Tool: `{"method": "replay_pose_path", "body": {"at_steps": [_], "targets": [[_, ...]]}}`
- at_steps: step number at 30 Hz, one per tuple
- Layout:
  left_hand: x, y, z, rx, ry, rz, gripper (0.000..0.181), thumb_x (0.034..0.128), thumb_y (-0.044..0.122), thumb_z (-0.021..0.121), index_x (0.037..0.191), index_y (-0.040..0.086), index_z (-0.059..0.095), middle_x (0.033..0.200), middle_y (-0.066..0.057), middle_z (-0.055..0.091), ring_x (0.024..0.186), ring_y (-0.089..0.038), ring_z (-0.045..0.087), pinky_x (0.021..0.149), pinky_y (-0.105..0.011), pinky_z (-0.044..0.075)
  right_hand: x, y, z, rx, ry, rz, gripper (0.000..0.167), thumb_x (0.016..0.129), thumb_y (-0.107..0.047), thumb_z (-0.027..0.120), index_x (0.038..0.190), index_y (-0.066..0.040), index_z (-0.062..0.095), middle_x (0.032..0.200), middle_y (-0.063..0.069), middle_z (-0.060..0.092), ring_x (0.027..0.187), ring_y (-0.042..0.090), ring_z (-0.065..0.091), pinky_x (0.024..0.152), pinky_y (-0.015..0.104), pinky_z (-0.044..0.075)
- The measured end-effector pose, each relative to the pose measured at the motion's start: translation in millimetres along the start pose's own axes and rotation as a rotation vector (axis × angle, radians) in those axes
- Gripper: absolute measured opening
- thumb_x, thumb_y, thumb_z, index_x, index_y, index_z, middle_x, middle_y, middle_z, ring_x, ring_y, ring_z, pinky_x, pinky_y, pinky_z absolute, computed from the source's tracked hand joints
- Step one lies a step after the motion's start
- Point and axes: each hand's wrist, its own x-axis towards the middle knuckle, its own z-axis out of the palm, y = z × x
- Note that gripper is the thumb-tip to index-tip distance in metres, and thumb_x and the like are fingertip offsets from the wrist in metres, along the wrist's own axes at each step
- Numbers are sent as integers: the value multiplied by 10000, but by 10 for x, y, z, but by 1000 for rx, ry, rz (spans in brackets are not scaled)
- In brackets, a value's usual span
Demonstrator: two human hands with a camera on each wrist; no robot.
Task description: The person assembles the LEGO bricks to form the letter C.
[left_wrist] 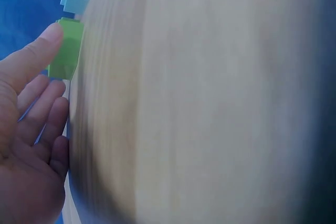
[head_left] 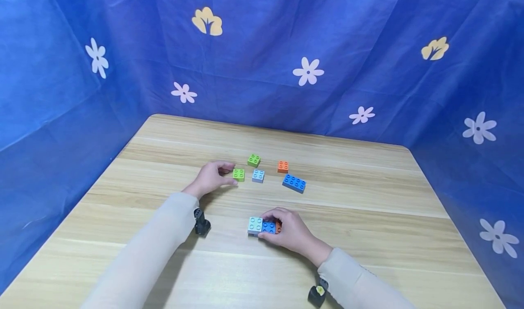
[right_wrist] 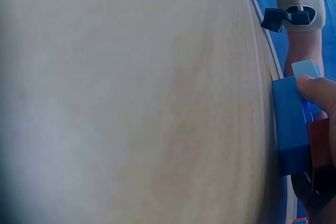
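Green and studded, the nearer green brick (head_left: 239,175) is lying on the bench (head_left: 229,272) beyond the block stack (head_left: 267,227) and a little to its left. The left hand (head_left: 210,178) is resting at that brick with thumb and fingers loosely parted; whether the fingertips are actually touching it cannot be told. The right hand (head_left: 290,230) is gripping the block stack, whose long axis is running roughly from side to side, its pale blue end pointing left, out of the grip. The nearer green brick is thus sitting far closer to the left hand than to the right, and the gap from stack to brick is running mostly outward, slanting left. Straight beyond the stack, a pale blue brick (head_left: 258,176) and the farther green brick (head_left: 254,160) are standing; beyond it and rightward, an orange brick (head_left: 283,167) and a long blue brick (head_left: 294,183) are lying.
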Motion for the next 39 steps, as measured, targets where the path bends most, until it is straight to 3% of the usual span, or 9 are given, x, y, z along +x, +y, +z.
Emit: {"method": "replay_pose_path", "body": {"at_steps": [11,19,28,39], "targets": [[22,29,59,56,16,-36,484,749,88,799,1183,-28,617,1135,-170,630,1031,-311,571,935,-414,451,3,3,-7,-5,-1,-12,394,751,-334,812,1072,-149,680,1048,-89,653,976,52,588,886,262,474],[-32,19,22,66,12,13,388,748,81,794,1089,-39,655,1011,-138,655,936,-296,586,853,-394,480,-2,-8,-7,1,-1,-10,383,755,-328,810,1068,-150,680,1040,-90,653,972,52,589,884,263,476],[-233,94,24,56,-42,68,372,740,119,807,1056,-21,670,1015,-123,671,896,-250,613,838,-391,507,-11,-28,-14,2,-3,-2,387,751,-317,814,1071,-145,679,1038,-91,653,969,55,590,885,265,475],[-559,383,122,21,-146,143,365,737,181,813,1060,73,680,1016,-13,676,936,-222,612,869,-415,496,-12,-21,-5,7,0,-16,385,756,-306,812,1071,-131,678,1033,-78,656,959,53,592,875,260,480]]}}
